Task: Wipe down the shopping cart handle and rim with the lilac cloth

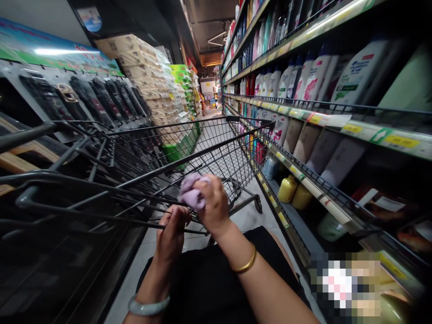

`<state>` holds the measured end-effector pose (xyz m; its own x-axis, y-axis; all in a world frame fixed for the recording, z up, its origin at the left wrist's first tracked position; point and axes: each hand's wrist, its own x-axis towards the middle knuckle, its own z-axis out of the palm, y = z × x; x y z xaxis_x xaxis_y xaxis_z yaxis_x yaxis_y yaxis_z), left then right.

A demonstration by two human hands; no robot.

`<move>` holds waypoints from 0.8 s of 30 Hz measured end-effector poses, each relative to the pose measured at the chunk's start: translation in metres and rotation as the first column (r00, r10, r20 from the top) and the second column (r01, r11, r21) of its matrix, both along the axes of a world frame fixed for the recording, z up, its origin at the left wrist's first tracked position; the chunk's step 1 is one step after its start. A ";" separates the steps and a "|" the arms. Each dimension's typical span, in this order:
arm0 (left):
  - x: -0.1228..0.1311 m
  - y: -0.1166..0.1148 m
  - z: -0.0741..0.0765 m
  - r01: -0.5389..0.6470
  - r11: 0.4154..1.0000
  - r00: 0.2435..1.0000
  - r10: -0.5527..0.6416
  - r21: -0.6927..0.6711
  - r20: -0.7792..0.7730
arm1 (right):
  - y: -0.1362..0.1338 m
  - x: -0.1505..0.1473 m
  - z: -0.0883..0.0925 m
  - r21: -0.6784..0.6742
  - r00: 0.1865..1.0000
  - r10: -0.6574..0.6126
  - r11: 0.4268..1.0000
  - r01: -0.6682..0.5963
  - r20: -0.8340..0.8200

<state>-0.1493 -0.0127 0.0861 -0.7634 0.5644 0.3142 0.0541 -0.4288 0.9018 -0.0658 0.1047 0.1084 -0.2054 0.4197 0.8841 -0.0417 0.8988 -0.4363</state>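
Bangled forearms [270,288] come closest, a pale stone bangle [148,307] on the left wrist and a gold bangle [248,261] on the right, above a lap in black clothing [216,279]. From where I stand, the right hand [214,202] has its grip closed on a crumpled lilac cloth [194,191], just above the left hand [173,222], whose grip is curled around a thin bar of the dark shopping cart [182,160]. That cloth should be light, soft and hard to damage, best held wadded in the palm; whether it's damp I can't tell. The cart looks stiff and far heavier, and likely to roll, so a rail seems the sensible hold. Its basket is open wire mesh, with floor [133,274] showing through. On the shelves [293,110] to the right stand white bottles [315,76] and, lower down, yellow bottles [287,189]; what fills them is hidden. Across the aisle, wrapped packs [135,63] are stacked high.
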 end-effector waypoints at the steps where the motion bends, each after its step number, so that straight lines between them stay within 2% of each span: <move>1: 0.002 0.002 0.002 0.029 1.000 1.000 -0.029 0.005 0.007 | 0.010 -0.001 -0.004 -0.095 0.999 -0.035 0.995 0.033 -0.016; 3: 0.004 0.003 0.005 0.059 0.998 0.998 -0.059 0.017 0.015 | 0.016 -0.002 -0.008 -0.236 0.996 -0.079 0.970 0.065 -0.047; 5: 0.004 0.003 0.006 0.064 0.997 0.998 -0.065 0.030 0.024 | 0.005 -0.002 -0.006 -0.250 0.997 -0.053 0.967 0.037 -0.059; 8: 0.001 0.001 0.003 0.053 0.998 0.998 -0.054 0.040 0.037 | -0.019 0.001 0.002 -0.075 0.997 0.075 0.994 -0.076 -0.027; 10: 0.000 0.000 0.001 0.053 0.998 0.998 -0.055 0.042 0.040 | -0.019 0.004 0.003 0.039 0.995 0.098 0.994 -0.099 0.020; 11: 0.000 0.000 0.001 0.060 0.997 0.997 -0.061 0.043 0.040 | -0.013 0.004 0.001 0.050 0.997 0.076 0.996 -0.078 0.030; 13: 0.001 0.001 0.002 0.079 0.996 0.996 -0.081 0.049 0.037 | 0.009 0.004 -0.006 -0.049 1.000 0.001 0.999 -0.001 0.010; 15: 0.004 0.002 0.003 0.093 0.994 0.995 -0.095 0.057 0.037 | 0.027 0.002 -0.014 -0.219 0.996 -0.075 0.974 0.065 -0.040; 17: 0.004 0.002 0.004 0.095 0.993 0.994 -0.098 0.064 0.039 | 0.029 0.001 -0.015 -0.302 0.993 -0.096 0.951 0.073 -0.064; 19: 0.003 0.002 0.002 0.087 0.994 0.995 -0.090 0.072 0.044 | 0.012 0.002 -0.009 -0.238 0.998 -0.022 0.971 0.007 -0.058; 22: -0.001 0.000 -0.003 0.054 0.994 0.997 -0.059 0.097 0.052 | -0.021 0.005 0.005 0.017 0.991 0.128 0.992 -0.129 0.024; 24: -0.002 0.000 -0.005 0.041 0.993 0.998 -0.047 0.109 0.052 | -0.026 0.006 0.008 0.163 0.987 0.128 0.976 -0.143 0.097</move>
